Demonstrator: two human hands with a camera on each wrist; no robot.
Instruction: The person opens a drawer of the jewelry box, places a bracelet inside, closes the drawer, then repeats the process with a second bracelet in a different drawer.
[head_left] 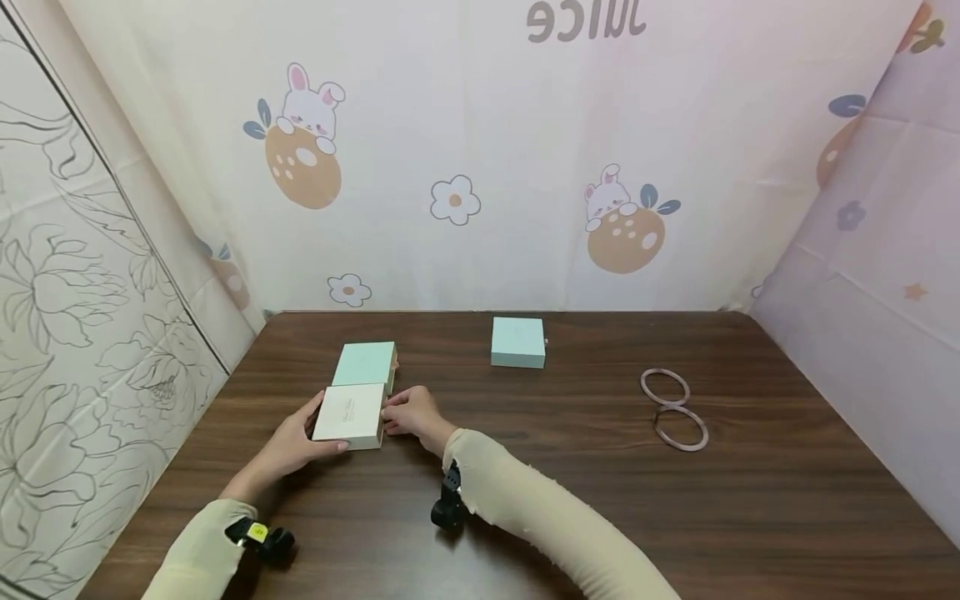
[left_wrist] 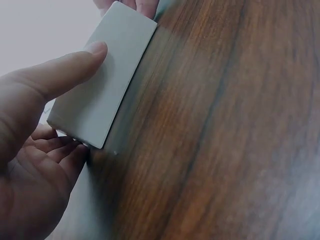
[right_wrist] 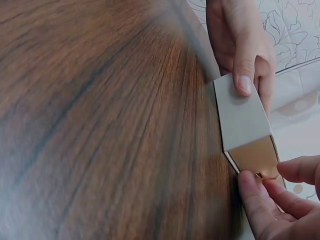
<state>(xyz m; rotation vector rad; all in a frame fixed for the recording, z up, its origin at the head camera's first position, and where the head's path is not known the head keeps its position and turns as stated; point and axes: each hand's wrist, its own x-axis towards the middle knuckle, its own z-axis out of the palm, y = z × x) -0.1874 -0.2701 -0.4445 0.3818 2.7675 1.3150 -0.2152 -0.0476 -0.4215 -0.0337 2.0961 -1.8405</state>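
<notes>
A white drawer-style gift box (head_left: 349,412) with small print on its lid lies on the left of the table, against the front of a mint-green box (head_left: 365,363). My left hand (head_left: 288,442) grips the white box from its left, the thumb (left_wrist: 75,70) along the front wall and the other fingers at the far left side. At the right end, my right hand (head_left: 414,415) pinches a small ribbon pull (right_wrist: 267,176) on the box's gold-coloured drawer end (right_wrist: 253,157). In the right wrist view the drawer looks flush with the sleeve.
Another mint-green box (head_left: 517,342), with a small tab on its right side, stands at the back middle. Two pale pink rings (head_left: 682,429) lie on the right, their edges meeting. A printed curtain (head_left: 510,250) hangs behind the dark wooden table (head_left: 540,467).
</notes>
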